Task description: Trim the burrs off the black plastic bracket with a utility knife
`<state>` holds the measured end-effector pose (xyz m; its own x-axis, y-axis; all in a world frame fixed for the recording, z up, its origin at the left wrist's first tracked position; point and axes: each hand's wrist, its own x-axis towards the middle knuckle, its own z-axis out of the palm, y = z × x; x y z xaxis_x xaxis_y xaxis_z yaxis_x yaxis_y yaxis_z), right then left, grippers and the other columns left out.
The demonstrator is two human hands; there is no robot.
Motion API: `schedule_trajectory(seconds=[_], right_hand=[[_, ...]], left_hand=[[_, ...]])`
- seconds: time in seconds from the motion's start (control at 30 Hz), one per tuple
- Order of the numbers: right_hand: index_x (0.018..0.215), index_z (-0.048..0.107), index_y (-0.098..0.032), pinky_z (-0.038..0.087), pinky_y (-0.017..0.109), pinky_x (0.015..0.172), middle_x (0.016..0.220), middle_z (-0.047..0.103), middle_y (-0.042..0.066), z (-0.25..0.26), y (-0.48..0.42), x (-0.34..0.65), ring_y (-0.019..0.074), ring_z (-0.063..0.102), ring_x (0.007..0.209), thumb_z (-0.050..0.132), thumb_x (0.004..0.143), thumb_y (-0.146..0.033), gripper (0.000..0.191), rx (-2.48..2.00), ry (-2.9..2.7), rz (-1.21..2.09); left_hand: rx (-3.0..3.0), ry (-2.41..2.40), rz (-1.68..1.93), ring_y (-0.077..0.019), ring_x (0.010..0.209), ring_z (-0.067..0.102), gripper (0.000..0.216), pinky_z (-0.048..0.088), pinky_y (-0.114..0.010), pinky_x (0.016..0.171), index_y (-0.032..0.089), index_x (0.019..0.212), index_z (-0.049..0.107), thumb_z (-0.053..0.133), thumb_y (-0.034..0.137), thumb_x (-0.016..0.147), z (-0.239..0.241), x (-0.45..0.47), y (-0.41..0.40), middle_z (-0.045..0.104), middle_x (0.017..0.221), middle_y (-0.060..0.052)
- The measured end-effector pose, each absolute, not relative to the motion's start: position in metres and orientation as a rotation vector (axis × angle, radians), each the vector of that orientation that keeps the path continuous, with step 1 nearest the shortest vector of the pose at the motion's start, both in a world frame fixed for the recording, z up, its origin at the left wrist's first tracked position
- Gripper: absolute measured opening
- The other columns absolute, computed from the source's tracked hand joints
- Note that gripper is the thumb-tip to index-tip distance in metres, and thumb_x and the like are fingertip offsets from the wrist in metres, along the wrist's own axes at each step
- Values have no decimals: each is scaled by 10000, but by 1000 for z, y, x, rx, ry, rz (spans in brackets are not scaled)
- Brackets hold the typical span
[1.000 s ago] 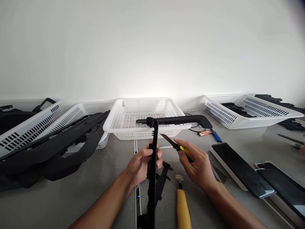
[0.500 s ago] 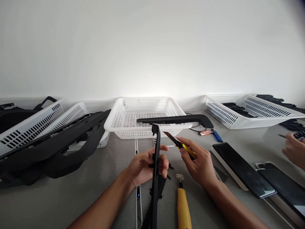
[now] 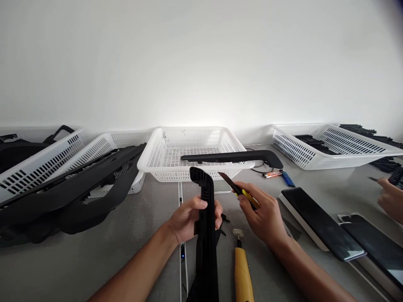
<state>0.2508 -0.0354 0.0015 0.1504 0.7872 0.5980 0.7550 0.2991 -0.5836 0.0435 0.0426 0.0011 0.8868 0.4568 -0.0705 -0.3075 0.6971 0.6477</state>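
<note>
My left hand [image 3: 190, 218] is wrapped round a long black plastic trim piece [image 3: 206, 243], thumb on its near face and fingers behind. Its curved, ribbed upper end points away from me, while the lower end runs out of the bottom of the view. In my right hand [image 3: 264, 212] is a utility knife [image 3: 237, 188] with a yellow and black handle; its blade points up and left, just right of the trim piece and apart from it. A similar black trim piece [image 3: 233, 157] lies across the front rim of the white basket [image 3: 189, 169].
A yellow-handled rotary tool [image 3: 242, 272] lies below my right hand. Larger black parts [image 3: 78, 197] rest over baskets at left. On the right are another white basket [image 3: 333, 161], a black phone [image 3: 321, 222] on a white box, a blue tool [image 3: 287, 179] and another person's hand [image 3: 390, 199].
My left hand has turned the trim piece, so its ribbed inner face now shows instead of its narrow edge. The knife in my right hand has barely moved.
</note>
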Motion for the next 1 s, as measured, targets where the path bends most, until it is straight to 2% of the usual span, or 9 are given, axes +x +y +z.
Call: schedule_trajectory(seconds=[0.2,0.33,0.4,0.53,0.73,0.93,1.0], right_hand=[[1230,688,-225,536,275,785,981,744,31,1,-35,251,169,695,856,469,1027,-198,299,-1453,-1624,52],[1249,675,-240,508,313,864,1113,753,45,-1,-33,251,192,691,1008,447,1079,-221,285,-1417,-1725,41],[1207,683,-250,480,332,883,1115,754,38,-1,-32,251,196,682,1026,450,1091,-224,262,-1414,-1790,37],[1131,679,-250,449,330,861,1072,749,22,0,-32,250,184,681,984,478,1086,-217,208,-1407,-1837,44],[1018,665,-231,474,304,809,951,732,16,1,-33,251,182,678,885,527,1051,-236,142,-1424,-1741,-3],[1001,669,-221,511,252,751,925,719,20,4,-34,249,162,689,832,541,1030,-239,133,-1404,-1686,68],[1002,674,-220,515,249,759,930,720,24,4,-34,248,162,693,835,542,1028,-239,136,-1397,-1696,96]], left_hand=[[680,309,485,-146,599,546,143,410,-278,573,162,839,639,644,279,757,-2,46,47,599,735,-37],[630,349,686,-146,601,553,306,407,-282,583,167,1017,655,641,252,723,-4,52,47,623,806,-33],[628,364,711,-163,629,573,392,414,-291,587,160,1089,664,652,259,710,-4,54,46,644,832,-46],[636,397,746,-164,670,566,445,424,-289,595,150,1156,686,671,283,732,-2,55,44,647,863,-55],[639,397,714,-146,655,539,456,442,-271,580,139,1107,713,634,236,668,-3,56,44,613,845,-36],[688,501,731,-168,673,598,643,501,-284,616,159,1291,655,605,119,651,-5,61,40,679,845,-36],[631,513,771,-180,701,622,608,520,-290,621,128,1292,661,619,143,686,-6,60,42,704,866,-57]])
